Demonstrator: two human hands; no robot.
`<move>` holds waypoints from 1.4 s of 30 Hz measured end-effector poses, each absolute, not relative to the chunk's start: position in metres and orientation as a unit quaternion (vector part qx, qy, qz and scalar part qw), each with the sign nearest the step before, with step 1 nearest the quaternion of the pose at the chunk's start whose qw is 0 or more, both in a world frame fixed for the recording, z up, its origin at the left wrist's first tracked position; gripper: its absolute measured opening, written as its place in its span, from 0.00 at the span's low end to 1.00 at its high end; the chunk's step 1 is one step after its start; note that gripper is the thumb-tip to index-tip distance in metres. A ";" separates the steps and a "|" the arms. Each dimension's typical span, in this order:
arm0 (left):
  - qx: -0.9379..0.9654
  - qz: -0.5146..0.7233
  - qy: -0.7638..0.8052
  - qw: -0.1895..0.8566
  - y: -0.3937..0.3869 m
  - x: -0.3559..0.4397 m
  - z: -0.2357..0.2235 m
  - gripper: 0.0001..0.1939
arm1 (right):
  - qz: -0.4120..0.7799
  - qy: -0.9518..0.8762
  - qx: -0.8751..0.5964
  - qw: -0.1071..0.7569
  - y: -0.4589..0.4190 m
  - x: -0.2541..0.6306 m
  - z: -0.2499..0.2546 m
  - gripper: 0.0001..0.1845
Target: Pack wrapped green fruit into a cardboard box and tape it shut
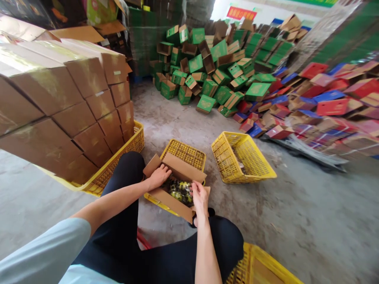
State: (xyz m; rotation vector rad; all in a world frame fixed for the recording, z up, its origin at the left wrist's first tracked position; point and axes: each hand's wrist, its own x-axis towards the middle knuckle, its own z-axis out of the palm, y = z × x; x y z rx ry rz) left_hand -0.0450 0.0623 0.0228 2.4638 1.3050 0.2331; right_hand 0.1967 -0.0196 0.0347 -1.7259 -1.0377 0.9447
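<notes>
An open cardboard box (169,199) rests in front of me on an upturned yellow plastic crate (189,152), its flaps folded outward. Inside lie glossy clear-plastic packs (181,191) with yellow-green and black contents; their exact kind is too small to make out. My left hand (158,176) reaches over the box's left end, fingers apart and stretched toward the inside. At the right end, my right hand (200,196) has its fingers bent against the edge of the clear plastic, pinching it.
Stacked brown cartons (79,114) stand in a yellow crate (139,136) at left. An open yellow crate (251,157) is on the floor to the right, another crate (251,268) near my right knee. Green boxes (207,102) and red-blue boxes (331,106) lie heaped behind.
</notes>
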 end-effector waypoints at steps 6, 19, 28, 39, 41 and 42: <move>0.884 0.034 0.453 0.112 0.055 -0.045 0.026 0.18 | 0.246 -0.540 -0.737 0.323 -0.024 0.208 0.036 0.21; 0.710 0.230 0.374 0.551 0.050 -0.035 0.023 0.29 | 0.246 -0.525 -0.730 0.362 -0.018 0.189 0.044 0.13; 0.431 0.266 0.295 0.810 0.045 -0.029 0.041 0.33 | 0.441 -0.366 -0.571 0.588 -0.027 0.193 0.060 0.26; 0.444 0.350 0.300 0.768 0.050 -0.028 0.046 0.30 | 0.478 -0.392 -0.577 0.534 -0.023 0.188 0.064 0.26; 0.455 0.355 0.305 0.758 0.050 -0.027 0.045 0.31 | 0.458 -0.403 -0.605 0.512 -0.024 0.188 0.066 0.25; 0.461 0.356 0.305 0.754 0.051 -0.027 0.044 0.31 | 0.453 -0.400 -0.618 0.503 -0.024 0.187 0.066 0.25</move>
